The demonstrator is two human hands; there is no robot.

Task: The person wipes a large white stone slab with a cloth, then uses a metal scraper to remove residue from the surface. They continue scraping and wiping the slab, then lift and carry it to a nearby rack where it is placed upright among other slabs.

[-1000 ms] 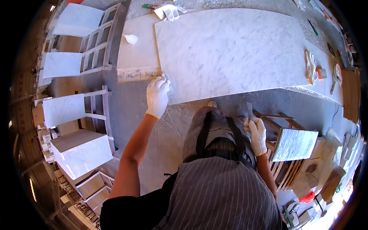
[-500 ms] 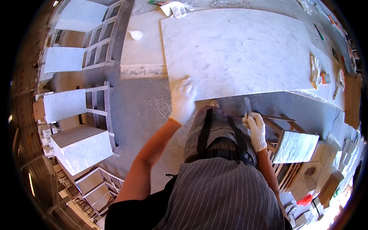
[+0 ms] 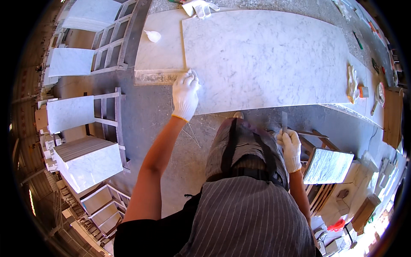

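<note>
A large white marble slab [image 3: 265, 55] lies flat on the workbench in front of me. My left hand [image 3: 185, 95], in a white glove, rests flat on the slab's near left corner, fingers together. My right hand [image 3: 290, 147], also gloved, hangs low by my hip below the slab's front edge and grips a thin flat metal blade [image 3: 284, 121] that points up. I wear a grey striped apron.
A second marble piece [image 3: 156, 47] lies under the slab at the left. A loose white glove [image 3: 198, 7] sits at the far edge. Gloves and small tools [image 3: 356, 85] lie at the right. Racks of marble tiles [image 3: 81, 158] stand left; a tile stack [image 3: 327, 166] stands right.
My left hand moved along the slab's near edge, first right, then back up onto the left corner. The right hand stayed low with the blade.
</note>
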